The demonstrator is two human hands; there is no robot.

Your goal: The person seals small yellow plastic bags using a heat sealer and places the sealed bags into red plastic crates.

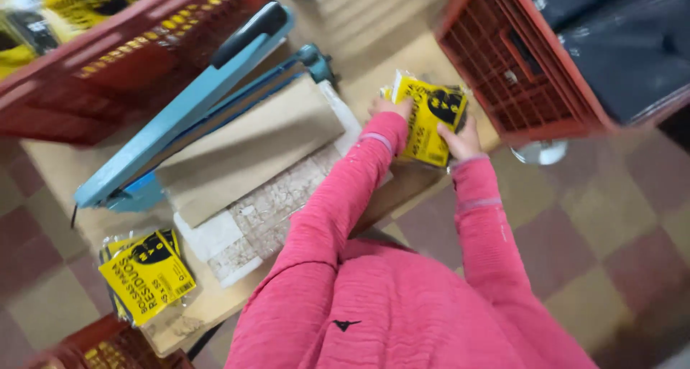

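You are gripping a stack of yellow packets with both hands just beyond the far end of the blue heat sealer: your left hand is clasping the stack's left edge, your right hand its lower right corner. Your fingers are hiding part of the stack. Another pile of yellow packets is lying near the sealer's hinge end, partly blurred.

We see a stack of flat yellow packets with black print at the desk's far right edge, held between both hands. A second like stack, in clear wrap, lies at the near left corner. More yellow-and-black packets fill the red crate top left.
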